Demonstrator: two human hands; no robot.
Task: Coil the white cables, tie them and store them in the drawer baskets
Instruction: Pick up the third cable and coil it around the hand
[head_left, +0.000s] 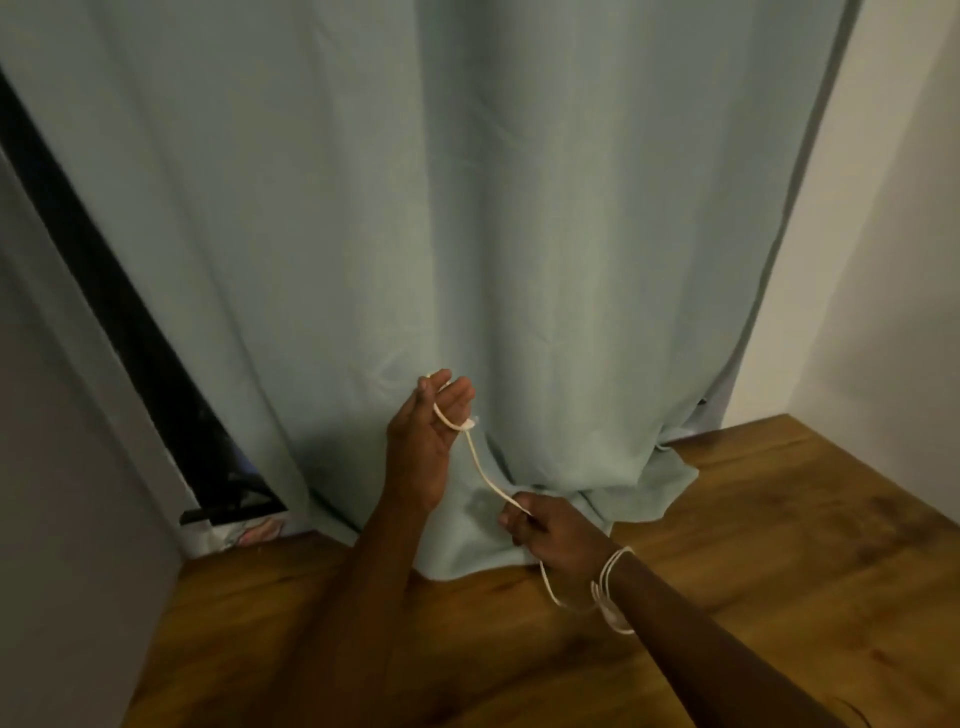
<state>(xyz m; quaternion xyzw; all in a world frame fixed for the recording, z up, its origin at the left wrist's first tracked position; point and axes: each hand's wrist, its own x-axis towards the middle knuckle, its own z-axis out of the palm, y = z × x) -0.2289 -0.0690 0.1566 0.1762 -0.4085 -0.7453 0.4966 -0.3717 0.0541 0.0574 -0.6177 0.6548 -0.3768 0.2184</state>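
Observation:
A thin white cable (480, 470) runs slack between my two hands in front of the curtain. My left hand (423, 434) is raised with its fingers straight, and the cable loops around those fingers, ending in a small white connector beside them. My right hand (543, 530), lower and to the right, pinches the cable between thumb and curled fingers. Below that hand the cable hangs in a loop to my right wrist, where several turns of it are wrapped. No drawer or basket is in view.
A pale green curtain (467, 208) hangs to the wooden floor (753, 545) and bunches there just behind my hands. A grey panel (62, 441) with a dark edge stands at the left. A white wall (893, 234) closes the right side.

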